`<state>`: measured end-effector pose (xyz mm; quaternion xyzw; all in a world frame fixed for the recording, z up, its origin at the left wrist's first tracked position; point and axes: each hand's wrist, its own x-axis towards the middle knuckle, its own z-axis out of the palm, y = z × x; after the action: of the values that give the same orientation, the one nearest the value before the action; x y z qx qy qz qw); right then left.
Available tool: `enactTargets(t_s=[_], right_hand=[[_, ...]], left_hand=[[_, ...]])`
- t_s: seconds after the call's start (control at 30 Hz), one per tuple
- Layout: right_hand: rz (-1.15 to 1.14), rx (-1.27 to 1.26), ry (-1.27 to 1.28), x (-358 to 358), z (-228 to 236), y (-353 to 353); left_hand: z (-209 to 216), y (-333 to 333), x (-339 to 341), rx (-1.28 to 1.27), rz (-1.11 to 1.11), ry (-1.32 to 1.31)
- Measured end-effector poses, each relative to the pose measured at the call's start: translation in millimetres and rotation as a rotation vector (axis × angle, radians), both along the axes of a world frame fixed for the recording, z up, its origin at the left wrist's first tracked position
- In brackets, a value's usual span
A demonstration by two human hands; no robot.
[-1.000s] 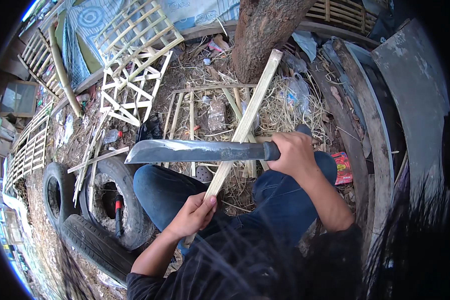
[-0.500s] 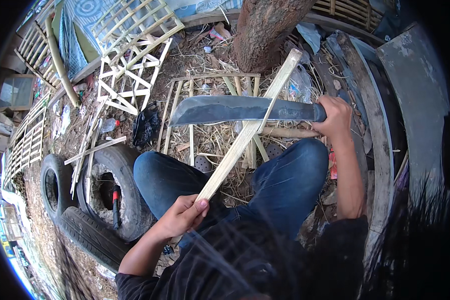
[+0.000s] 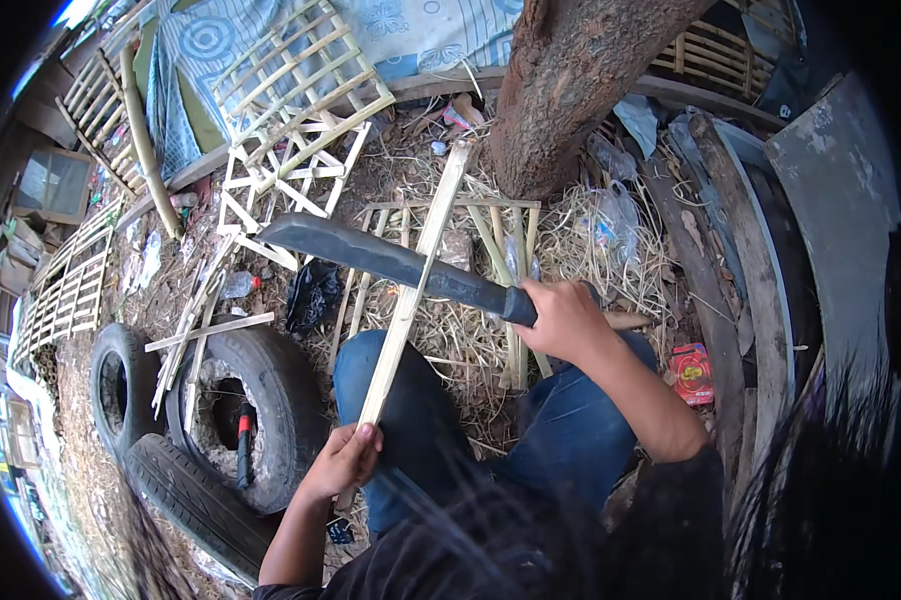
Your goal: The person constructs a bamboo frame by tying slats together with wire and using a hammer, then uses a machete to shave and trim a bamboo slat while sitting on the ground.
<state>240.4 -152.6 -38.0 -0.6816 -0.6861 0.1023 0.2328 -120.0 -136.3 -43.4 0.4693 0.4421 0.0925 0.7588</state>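
My left hand (image 3: 343, 460) is closed round the lower end of a pale bamboo strip (image 3: 411, 300), which slants up and away over my left knee. My right hand (image 3: 563, 318) grips the handle of a machete (image 3: 381, 258). Its broad dark blade points to the far left and crosses the strip about midway, against its edge; a thin sliver seems to stand off the strip there. Beyond my knees, a frame of bamboo slats (image 3: 516, 260) lies on the straw-strewn ground, partly hidden by the blade and my right hand.
Old tyres (image 3: 271, 350) lie at the left, one with a red-and-black handled tool (image 3: 244, 440) inside. Bamboo lattices (image 3: 301, 70) lean at the back beside a tree trunk (image 3: 571, 90). Weathered planks (image 3: 746, 230) run along the right, near a red packet (image 3: 691, 374).
My right hand and the machete have moved left and toward me, the blade now tilting up to the far left. The strip stands steeper. My view has shifted.
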Motion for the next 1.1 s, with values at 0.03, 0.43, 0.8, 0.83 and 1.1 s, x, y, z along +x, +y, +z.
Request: enactTargets(t_s=[0.03, 0.43, 0.8, 0.83, 1.1], right_hand=[[0.060, -0.011, -0.015, -6.7, -3.7, 5.0], [0.358, -0.034, -0.290, -21.4, -6.2, 46.9], [0.425, -0.020, -0.216, -21.3, -20.1, 48.6], [0.387, 0.025, -0.224, -7.4, -21.7, 56.3], [0.020, 0.009, -0.179, 19.2, -17.0, 70.0]], left_hand=[[3.9, -3.6, 1.4, 0.012, -0.020, 0.026], [-0.3, 3.8, 4.8, -0.208, -0.020, 0.116], [-1.1, 0.1, 8.5, -0.256, 0.076, 0.133], [0.9, 1.1, 9.3, -0.248, 0.071, 0.141], [-25.0, 7.1, -7.0, -0.359, 0.065, 0.026]])
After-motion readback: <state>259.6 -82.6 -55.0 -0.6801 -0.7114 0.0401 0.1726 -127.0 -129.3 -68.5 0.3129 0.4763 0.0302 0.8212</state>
